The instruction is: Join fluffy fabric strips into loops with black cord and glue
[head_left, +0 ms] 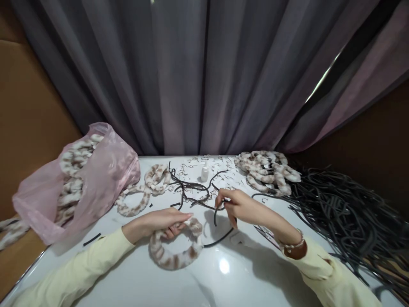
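My left hand [172,221] is closed on the upper edge of a fluffy ring [174,261], white with brown patches, low over the front of the table. Out of the ring's right side runs a thin black cord [220,241]. To the right, my right hand [232,204] pinches a black cord between thumb and fingers, and a short end hangs below them. Whether this is the same cord as the one at the ring I cannot tell. Just beyond the hands lie several loose black cords [195,199].
A pink plastic bag [111,166] of fluffy rings stands left. Two more rings [132,209] lie beside it. A small white bottle [205,172] stands among small scraps at the back. Right are piled fluffy rings [265,168] and a big heap of black cords [348,209]. Curtains hang behind.
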`<state>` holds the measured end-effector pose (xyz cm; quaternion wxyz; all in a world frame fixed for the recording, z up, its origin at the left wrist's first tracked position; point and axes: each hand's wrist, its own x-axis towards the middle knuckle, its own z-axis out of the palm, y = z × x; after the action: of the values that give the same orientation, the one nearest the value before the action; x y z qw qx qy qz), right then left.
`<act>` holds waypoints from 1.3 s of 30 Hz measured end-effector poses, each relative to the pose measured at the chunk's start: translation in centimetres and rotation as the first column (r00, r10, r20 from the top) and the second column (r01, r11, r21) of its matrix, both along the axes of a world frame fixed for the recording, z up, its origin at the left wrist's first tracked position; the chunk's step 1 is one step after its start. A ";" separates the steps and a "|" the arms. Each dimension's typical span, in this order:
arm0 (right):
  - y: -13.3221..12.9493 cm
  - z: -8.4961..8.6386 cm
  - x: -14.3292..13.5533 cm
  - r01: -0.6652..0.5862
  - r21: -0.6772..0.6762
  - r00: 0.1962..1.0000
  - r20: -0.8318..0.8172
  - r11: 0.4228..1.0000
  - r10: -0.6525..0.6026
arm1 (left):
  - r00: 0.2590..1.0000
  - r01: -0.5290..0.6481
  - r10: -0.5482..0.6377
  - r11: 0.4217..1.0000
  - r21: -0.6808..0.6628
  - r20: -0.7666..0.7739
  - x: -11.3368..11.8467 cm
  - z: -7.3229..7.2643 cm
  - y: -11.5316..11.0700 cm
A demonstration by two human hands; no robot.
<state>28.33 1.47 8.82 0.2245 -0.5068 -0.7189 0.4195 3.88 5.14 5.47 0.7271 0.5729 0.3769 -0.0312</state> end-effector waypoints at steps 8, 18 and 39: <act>-0.2 4.2 2.0 0.042 -0.257 0.750 -0.631 0.965 -0.200 | 0.955 -0.147 0.158 0.987 -0.064 0.253 1.1 2.5 0.9; -1.2 4.3 1.9 -0.132 -0.244 0.802 -0.595 0.961 -0.040 | 0.963 -0.051 0.087 0.988 -0.143 0.256 3.2 2.6 0.0; -3.6 1.4 -2.6 -0.216 0.508 0.970 0.208 0.834 0.124 | 0.959 -0.111 0.112 0.994 -0.021 0.261 2.6 3.8 -1.6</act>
<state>25.73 -2.08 10.18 0.2559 -0.3928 -0.8646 0.1807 6.49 3.53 9.22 0.7729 0.5475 0.3093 0.0845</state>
